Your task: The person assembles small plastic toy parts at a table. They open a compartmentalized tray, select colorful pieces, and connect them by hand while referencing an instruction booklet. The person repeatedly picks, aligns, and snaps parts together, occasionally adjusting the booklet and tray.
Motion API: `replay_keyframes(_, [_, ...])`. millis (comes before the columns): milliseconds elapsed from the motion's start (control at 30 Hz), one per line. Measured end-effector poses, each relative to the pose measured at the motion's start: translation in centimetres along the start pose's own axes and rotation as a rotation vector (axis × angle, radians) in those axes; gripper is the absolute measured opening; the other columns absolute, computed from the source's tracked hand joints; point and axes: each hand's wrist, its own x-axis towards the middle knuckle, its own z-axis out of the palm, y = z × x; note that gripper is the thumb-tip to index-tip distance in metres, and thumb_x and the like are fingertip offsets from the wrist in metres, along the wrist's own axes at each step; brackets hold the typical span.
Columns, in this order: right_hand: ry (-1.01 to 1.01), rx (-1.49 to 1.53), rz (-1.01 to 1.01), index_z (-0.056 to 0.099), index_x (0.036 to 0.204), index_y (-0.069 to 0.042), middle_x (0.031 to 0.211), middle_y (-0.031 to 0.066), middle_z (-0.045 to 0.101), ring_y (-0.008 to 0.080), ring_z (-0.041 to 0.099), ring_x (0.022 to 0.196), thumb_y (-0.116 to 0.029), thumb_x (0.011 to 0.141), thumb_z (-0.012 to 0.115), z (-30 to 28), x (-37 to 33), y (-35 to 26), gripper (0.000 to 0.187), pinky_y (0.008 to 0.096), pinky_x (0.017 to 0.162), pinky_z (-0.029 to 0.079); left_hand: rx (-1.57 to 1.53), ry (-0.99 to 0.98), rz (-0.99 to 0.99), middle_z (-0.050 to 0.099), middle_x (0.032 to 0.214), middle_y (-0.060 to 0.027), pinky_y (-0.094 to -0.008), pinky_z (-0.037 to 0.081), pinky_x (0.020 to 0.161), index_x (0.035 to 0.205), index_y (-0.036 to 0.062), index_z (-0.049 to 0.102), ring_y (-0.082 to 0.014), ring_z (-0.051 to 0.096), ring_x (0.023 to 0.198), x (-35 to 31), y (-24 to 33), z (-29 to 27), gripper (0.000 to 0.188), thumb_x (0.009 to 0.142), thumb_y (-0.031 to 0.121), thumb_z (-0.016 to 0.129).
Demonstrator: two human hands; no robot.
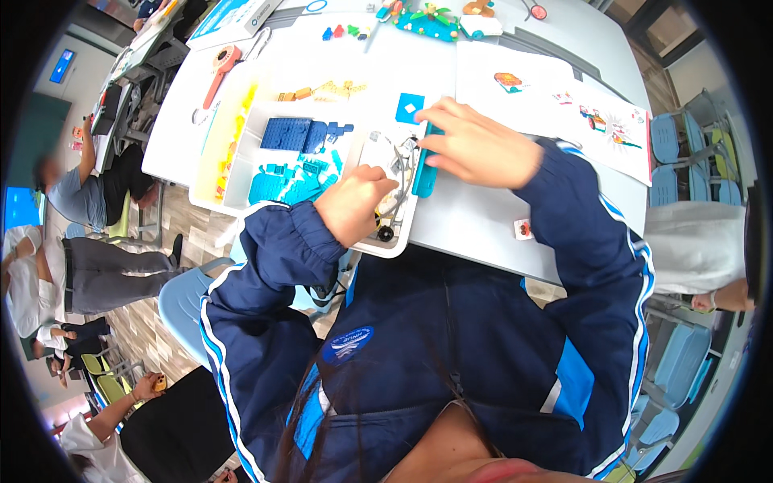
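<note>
My left hand [354,204] is closed, fingers curled down into the right compartment of a white sorting tray [346,153]. Whatever its fingertips pinch, if anything, is hidden. Grey cables [398,179] and a small black wheel [386,233] lie in that compartment. My right hand [481,145] reaches over the tray's right side with its fingers stretched apart, at a teal strip-like piece [425,182]. Just beyond its fingertips lies a blue square piece [411,108] with a white diamond.
Other compartments hold dark blue plates [286,134], turquoise bricks [278,185] and yellow pieces [238,145]. An open instruction booklet [531,97] lies at right. At the back stand a built model [425,24] and a red handheld fan [221,71]. Several people are around.
</note>
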Motion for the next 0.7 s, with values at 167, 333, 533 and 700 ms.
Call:
replay_keyframes(167, [0.076,0.046,0.156,0.067,0.108,-0.002,0.131,0.0181,0.054,0.0347,0.050,0.122,-0.008,0.085,0.069,-6.1,-6.9,-1.3,0.023,0.0419,0.101,0.045,-0.040,-0.207,-0.020,0.060,0.097,-0.0177,-0.0433,0.052,0.076,0.105,-0.0019,0.064,-0.0390,0.062,0.086,1.0,0.0,0.4,0.025,0.080,-0.006,0.061])
replay_keyframes(333, [0.130,0.075,0.366,0.067,0.112,-0.003,0.136,0.0166,0.053,0.0345,0.050,0.125,-0.004,0.086,0.067,-7.5,-13.2,-1.5,0.027,0.0403,0.102,0.043,-0.018,-0.248,-0.025,0.060,0.097,-0.0172,-0.0435,0.052,0.077,0.099,-0.0028,0.062,-0.0398,0.063,0.089,1.6,1.2,-0.2,0.018,0.083,0.003,0.066])
replay_keyframes(533, [0.327,0.140,0.545,0.072,0.107,-0.001,0.131,0.0155,0.060,0.0292,0.061,0.113,-0.002,0.086,0.068,-5.2,-18.5,-0.7,0.022,0.0384,0.096,0.048,0.004,-0.161,0.034,0.065,0.097,-0.0174,-0.0410,0.054,0.078,0.104,-0.0013,0.066,-0.0378,0.065,0.088,1.6,0.9,-2.3,0.021,0.083,0.001,0.065])
replay_keyframes(700, [0.468,0.315,0.620,0.072,0.107,0.000,0.127,0.0144,0.062,0.0275,0.063,0.109,-0.003,0.084,0.070,-1.6,-20.5,-0.5,0.024,0.0362,0.093,0.050,-0.032,0.115,0.020,0.070,0.094,-0.0193,-0.0412,0.055,0.073,0.106,0.0020,0.069,-0.0375,0.068,0.081,4.4,0.2,-7.6,0.026,0.082,-0.004,0.060])
